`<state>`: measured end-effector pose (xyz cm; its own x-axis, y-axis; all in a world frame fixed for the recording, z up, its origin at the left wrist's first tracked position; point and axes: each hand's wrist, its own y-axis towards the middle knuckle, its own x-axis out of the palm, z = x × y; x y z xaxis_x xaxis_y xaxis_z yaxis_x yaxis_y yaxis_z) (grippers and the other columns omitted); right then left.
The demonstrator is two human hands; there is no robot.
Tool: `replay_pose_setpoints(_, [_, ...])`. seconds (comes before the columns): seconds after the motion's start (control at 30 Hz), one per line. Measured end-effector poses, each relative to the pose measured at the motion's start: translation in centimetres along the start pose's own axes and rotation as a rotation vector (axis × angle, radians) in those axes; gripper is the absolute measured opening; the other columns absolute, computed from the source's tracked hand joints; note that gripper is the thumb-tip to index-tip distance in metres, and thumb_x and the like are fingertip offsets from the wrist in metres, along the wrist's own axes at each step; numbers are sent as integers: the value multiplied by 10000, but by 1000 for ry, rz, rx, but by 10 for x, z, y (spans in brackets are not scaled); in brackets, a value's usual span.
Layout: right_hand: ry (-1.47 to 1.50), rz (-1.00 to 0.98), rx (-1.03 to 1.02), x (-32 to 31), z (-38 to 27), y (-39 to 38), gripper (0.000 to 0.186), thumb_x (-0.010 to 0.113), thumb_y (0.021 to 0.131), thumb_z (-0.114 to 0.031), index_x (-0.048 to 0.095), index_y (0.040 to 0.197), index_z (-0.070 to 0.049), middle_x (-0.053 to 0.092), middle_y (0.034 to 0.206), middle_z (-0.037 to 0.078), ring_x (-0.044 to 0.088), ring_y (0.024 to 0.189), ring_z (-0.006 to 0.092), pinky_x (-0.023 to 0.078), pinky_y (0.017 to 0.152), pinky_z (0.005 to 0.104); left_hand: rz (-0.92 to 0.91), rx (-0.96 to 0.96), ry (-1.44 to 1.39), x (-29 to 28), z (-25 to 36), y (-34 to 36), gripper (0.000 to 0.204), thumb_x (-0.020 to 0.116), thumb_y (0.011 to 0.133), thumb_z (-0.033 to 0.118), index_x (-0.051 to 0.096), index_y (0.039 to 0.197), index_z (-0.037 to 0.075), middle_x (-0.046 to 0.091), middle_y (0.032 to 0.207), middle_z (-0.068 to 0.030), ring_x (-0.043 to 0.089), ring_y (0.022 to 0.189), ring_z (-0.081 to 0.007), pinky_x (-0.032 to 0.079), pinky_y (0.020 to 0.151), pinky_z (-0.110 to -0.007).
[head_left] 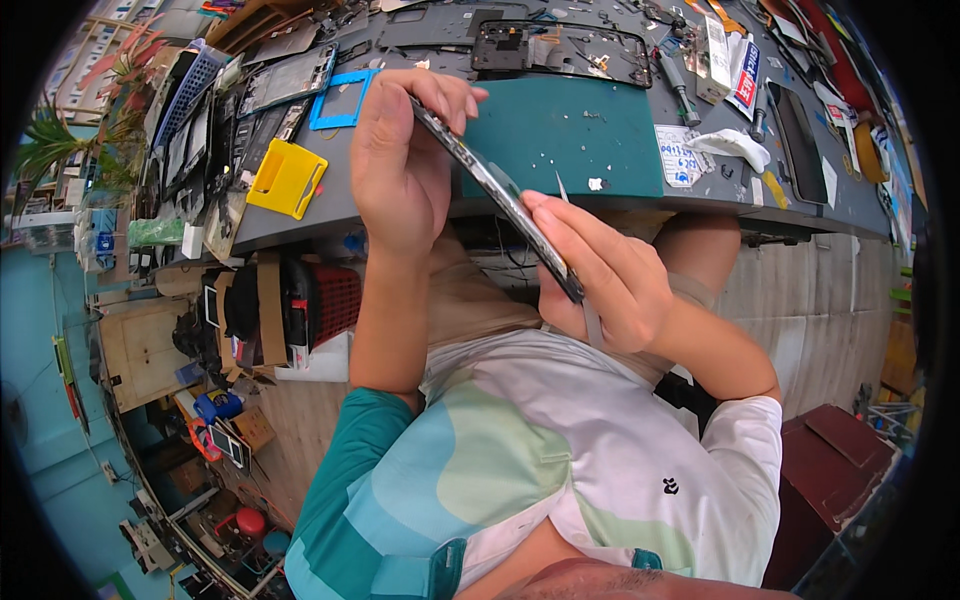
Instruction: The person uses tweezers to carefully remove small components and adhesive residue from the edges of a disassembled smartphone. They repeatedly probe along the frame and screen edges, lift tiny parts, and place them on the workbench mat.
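A dark, slim phone (488, 183) is held up edge-on above my lap, slanting from upper left down to lower right. Small metallic parts show along its edge near the top. My left hand (398, 170) grips its upper end, fingers curled over it. Around the lower end are the fingers of my right hand (612, 278). That hand also has thin metal tweezers (592, 326) in it; their pointed tip sticks out above the fingers and the other end comes out below. The phone's broad faces are mostly turned out of sight.
Behind the hands, a green mat (560, 115) with small scraps lies on the grey desk. A black phone frame (560, 52) sits along its far edge. Left are a yellow tray (287, 178), a blue frame (342, 98) and stacked phone parts. A dark phone (800, 140) and crumpled tissue (735, 146) lie right.
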<state>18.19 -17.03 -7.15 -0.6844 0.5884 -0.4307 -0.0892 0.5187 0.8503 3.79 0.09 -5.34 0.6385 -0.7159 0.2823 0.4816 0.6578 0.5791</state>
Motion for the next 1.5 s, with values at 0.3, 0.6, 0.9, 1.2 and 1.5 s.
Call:
replay_pose_setpoints(0.3, [130, -121, -35, 7, 4, 1, 453, 741, 877, -48, 630, 1232, 211, 685, 1204, 362, 760, 1025, 446, 670, 824, 417, 3, -72, -64, -7, -1, -1, 471, 325, 1176, 374, 527, 904, 46, 533, 782, -74, 474, 751, -181, 420, 824, -387])
replay_pose_setpoints(0.6, [188, -104, -15, 21, 10, 9, 498, 765, 916, -202, 656, 1169, 212, 692, 1123, 323, 752, 940, 435, 669, 831, 509, 243, -156, -4, 10, 2, 7, 672, 219, 1175, 483, 433, 674, 89, 448, 606, -49, 399, 604, -165, 360, 647, -328])
replay_pose_setpoints(0.9, [480, -151, 297, -1, 16, 36, 1121, 835, 670, -756, 645, 1304, 149, 558, 1113, 168, 561, 877, 284, 473, 734, 399, 194, -129, 54, 11, -1, 10, 698, 183, 1170, 502, 429, 666, 87, 442, 593, -40, 402, 588, -166, 354, 634, -324])
replay_pose_setpoints(1.2, [480, -152, 385, 14, 14, 49, 1236, 809, 600, -833, 633, 1368, 119, 528, 1062, 132, 499, 861, 247, 408, 706, 349, 184, -149, 80, 10, -2, 10, 705, 167, 1166, 526, 420, 671, 93, 444, 595, -32, 400, 581, -165, 358, 639, -322])
replay_pose_setpoints(1.5, [462, -142, 394, 16, 11, 47, 1222, 834, 597, -807, 632, 1364, 123, 542, 1051, 130, 500, 846, 248, 406, 699, 350, 203, -108, 102, 10, -4, 7, 662, 219, 1172, 501, 420, 693, 90, 444, 613, -26, 407, 589, -152, 352, 625, -315])
